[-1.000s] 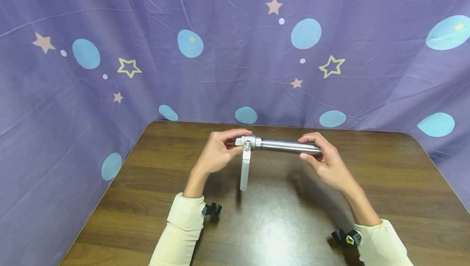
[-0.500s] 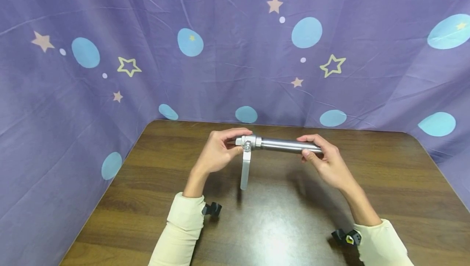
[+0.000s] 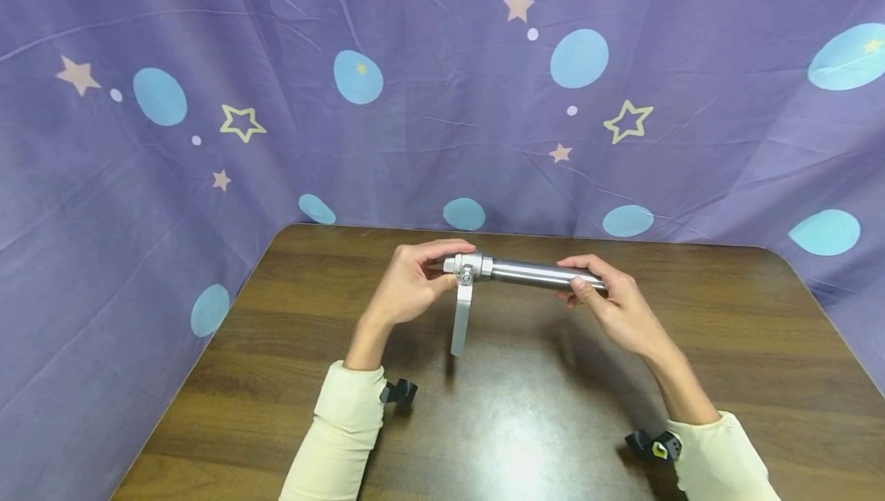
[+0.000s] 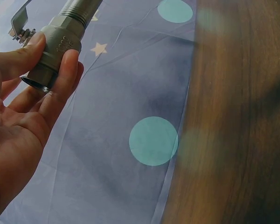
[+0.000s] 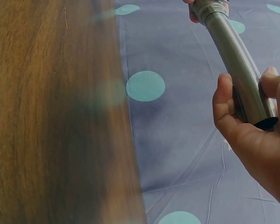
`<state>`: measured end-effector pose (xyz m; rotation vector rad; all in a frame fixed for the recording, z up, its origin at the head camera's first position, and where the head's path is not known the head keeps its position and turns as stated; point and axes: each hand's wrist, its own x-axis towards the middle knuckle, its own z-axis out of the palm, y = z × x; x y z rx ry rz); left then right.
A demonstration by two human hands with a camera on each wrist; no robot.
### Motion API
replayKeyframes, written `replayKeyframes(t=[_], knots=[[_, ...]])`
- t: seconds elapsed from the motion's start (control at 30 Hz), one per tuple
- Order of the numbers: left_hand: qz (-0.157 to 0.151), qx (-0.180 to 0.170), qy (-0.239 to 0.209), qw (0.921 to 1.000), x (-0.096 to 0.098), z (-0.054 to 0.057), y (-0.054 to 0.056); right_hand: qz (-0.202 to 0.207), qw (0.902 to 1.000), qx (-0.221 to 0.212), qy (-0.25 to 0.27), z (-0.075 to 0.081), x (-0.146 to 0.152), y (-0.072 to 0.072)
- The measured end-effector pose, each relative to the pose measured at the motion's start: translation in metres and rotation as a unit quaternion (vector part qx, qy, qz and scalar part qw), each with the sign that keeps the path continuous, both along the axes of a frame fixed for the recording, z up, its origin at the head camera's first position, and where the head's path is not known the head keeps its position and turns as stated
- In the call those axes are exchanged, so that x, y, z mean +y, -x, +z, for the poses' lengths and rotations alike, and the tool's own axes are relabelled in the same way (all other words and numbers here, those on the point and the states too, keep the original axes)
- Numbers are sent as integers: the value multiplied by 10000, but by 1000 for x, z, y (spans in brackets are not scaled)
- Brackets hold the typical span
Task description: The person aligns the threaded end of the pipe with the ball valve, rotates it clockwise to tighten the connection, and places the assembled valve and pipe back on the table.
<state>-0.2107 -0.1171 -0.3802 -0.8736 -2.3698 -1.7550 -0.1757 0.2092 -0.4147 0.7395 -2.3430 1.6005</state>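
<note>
A silver ball valve (image 3: 470, 265) is joined to a shiny metal pipe (image 3: 528, 272), held level above the table. My left hand (image 3: 409, 286) grips the valve body at its left end, thumb in front and fingers behind. The valve's flat lever (image 3: 461, 324) points toward me. My right hand (image 3: 618, 305) holds the pipe near its right end, the thumb lying along the near side. In the left wrist view, threads (image 4: 77, 14) show where the pipe meets the valve. The right wrist view shows the pipe's open end (image 5: 267, 122) in the palm.
A brown wooden table (image 3: 311, 424) lies below both hands. A purple curtain (image 3: 429, 155) with stars and blue dots hangs behind and to the left. Black camera mounts (image 3: 399, 393) sit at both wrists, by cream sleeves (image 3: 335, 439).
My right thumb has moved up and right across the pipe, and its fingertips now show below the pipe. The left hand and valve have hardly moved.
</note>
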Motion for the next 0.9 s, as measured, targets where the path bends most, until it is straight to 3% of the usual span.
replayKeyframes(t=[0.27,0.63,0.9], knots=[[54,19,16,10000,1,0,1,23,10000,-48,40,2,-1,-2],[83,-29,-72,9999,-1,-2,2,154,9978,594,245,1,-7,-3],[61,-101,-63,9999,-1,-2,2,-52,9989,460,70,1,-6,-2]])
